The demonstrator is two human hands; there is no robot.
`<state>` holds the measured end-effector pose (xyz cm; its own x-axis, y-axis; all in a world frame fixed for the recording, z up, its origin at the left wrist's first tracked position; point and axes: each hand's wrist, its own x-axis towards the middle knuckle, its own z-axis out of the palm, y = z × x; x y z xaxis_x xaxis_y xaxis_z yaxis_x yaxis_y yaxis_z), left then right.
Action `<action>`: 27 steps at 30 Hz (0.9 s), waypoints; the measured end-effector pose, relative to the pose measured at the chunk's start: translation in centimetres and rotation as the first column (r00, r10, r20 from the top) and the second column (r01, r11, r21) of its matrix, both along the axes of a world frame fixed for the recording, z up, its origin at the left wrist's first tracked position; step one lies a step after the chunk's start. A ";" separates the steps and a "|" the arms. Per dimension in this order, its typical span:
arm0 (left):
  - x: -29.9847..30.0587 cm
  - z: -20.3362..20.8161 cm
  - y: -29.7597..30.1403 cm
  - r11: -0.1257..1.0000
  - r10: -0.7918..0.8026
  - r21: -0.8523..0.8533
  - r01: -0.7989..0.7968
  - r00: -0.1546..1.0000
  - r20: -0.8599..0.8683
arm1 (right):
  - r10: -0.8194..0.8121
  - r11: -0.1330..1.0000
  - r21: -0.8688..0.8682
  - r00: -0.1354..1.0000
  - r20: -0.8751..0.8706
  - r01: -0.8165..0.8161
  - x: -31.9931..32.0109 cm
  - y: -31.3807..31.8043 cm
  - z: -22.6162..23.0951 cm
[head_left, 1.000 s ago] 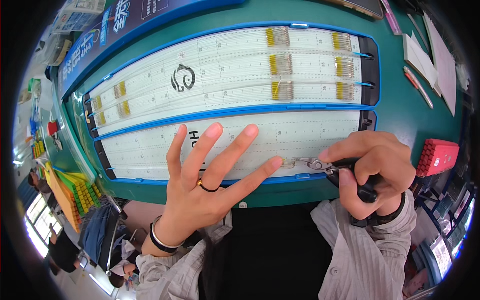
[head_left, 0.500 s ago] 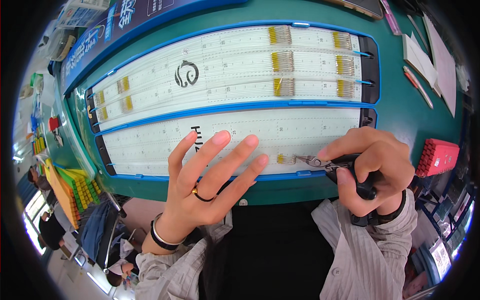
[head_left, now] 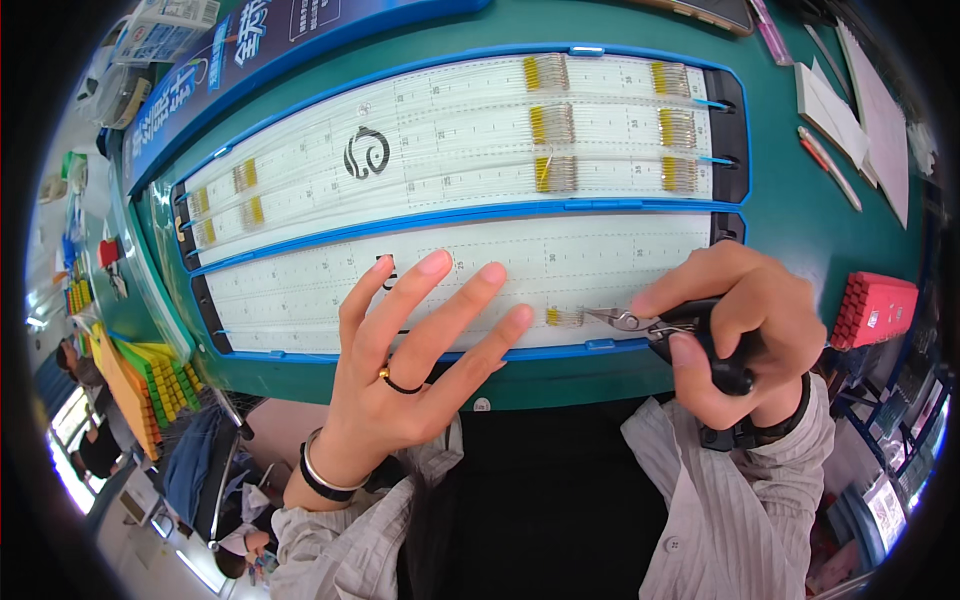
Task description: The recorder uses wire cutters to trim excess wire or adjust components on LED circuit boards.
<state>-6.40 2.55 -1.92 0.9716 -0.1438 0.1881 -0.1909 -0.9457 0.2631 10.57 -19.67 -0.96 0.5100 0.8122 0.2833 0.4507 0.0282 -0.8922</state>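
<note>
A long, blue-rimmed hinged leader case (head_left: 655,206) lies opened out on the table, with thin lines stretched along its white panels. In the nearer half sits a small bunch of yellow-shanked fish hooks (head_left: 564,317). My right hand (head_left: 765,325) is closed round the black handles of small pliers (head_left: 655,328), whose pointed jaws reach the right end of that bunch; whether they grip a hook is too small to tell. My left hand (head_left: 415,370) lies with fingers spread over the same half, fingertips on or just above the panel. Further yellow-shanked hooks (head_left: 553,123) stand in rows in the far half.
At the back left is a blue printed box (head_left: 290,45). To the right lie white papers (head_left: 835,115), a pen (head_left: 835,175) and a red block-like item (head_left: 875,310) with a ridged side. A phone (head_left: 715,10) rests at the far edge. Colourful foam-like stacks (head_left: 150,375) stand left.
The case and its hooks appear slightly further left as the view shifts a little. Both hands keep nearly the same pose, and the plier jaws stay at the bunch of hooks.
</note>
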 end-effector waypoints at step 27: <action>-0.2 0.0 0.3 0.999 -0.037 0.009 0.036 0.999 0.018 | -0.058 0.996 0.058 0.996 -0.073 0.062 -0.5 0.3 -0.2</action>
